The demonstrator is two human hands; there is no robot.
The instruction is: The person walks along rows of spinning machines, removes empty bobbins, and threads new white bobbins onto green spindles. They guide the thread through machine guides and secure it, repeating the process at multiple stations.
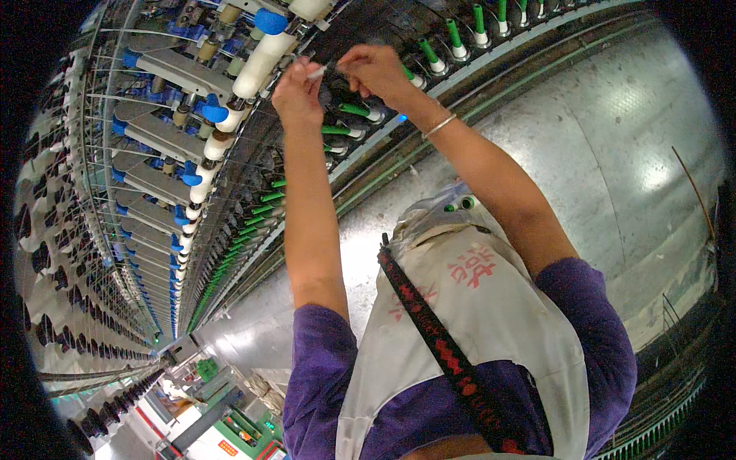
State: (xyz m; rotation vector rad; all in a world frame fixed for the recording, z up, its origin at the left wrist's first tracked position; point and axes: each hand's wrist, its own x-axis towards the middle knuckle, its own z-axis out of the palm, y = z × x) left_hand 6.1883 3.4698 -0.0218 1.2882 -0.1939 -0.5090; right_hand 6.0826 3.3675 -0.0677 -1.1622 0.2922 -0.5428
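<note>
both hands [297,93] [373,70] on white tube [316,72] (pinched)

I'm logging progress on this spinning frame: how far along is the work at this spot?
Done: many green spindles along the frame stand bare, and a spare green-tipped bobbin sits in the apron pocket. In hand: the left hand and right hand meet at the machine, pinching a small white piece between them. Left: whether thread is joined is too fine to tell; the white roller beside them is untouched.
</note>
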